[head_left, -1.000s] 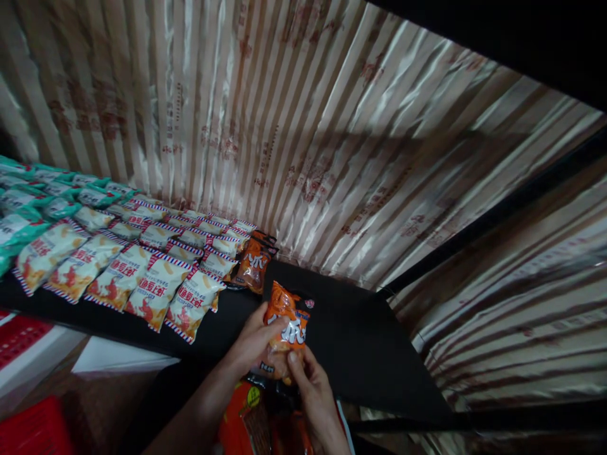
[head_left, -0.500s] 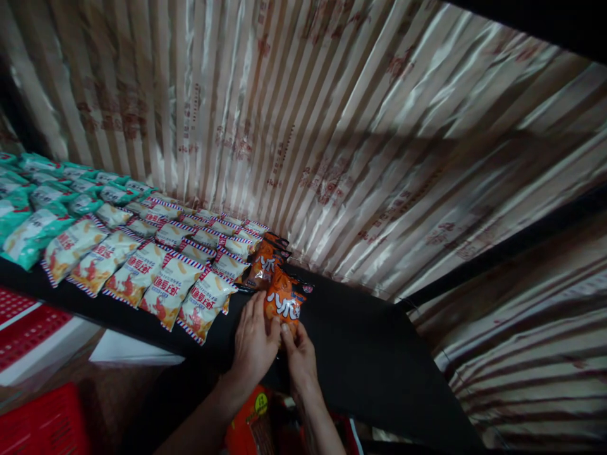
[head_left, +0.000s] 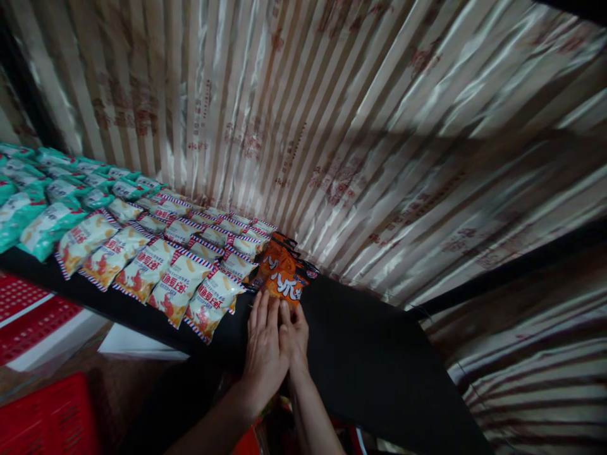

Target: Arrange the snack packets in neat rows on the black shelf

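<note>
An orange snack bag (head_left: pixel 287 283) lies on the black shelf (head_left: pixel 370 354), leaning against another orange bag (head_left: pixel 270 258) behind it. My left hand (head_left: pixel 265 338) rests at its lower left edge, fingers stretched out. Beside it and touching it, my right hand (head_left: pixel 296 338) grips the bag's lower edge, with part of its fingers hidden. Left of my hands stand rows of white snack bags (head_left: pixel 213 303) with red lettering and striped edges.
Teal snack bags (head_left: pixel 52 224) fill the shelf's far left. A shiny striped curtain (head_left: pixel 303 126) hangs behind. Below are a red crate (head_left: pixel 47 417), a red perforated basket (head_left: pixel 23 303) and a white sheet-like thing (head_left: pixel 137 344). A dark bar (head_left: pixel 497 272) slants at the right.
The orange bag has been pushed back against the bag behind it, partly covering it. My hands have come closer together, and my left fingers have straightened. The view has shifted slightly.
</note>
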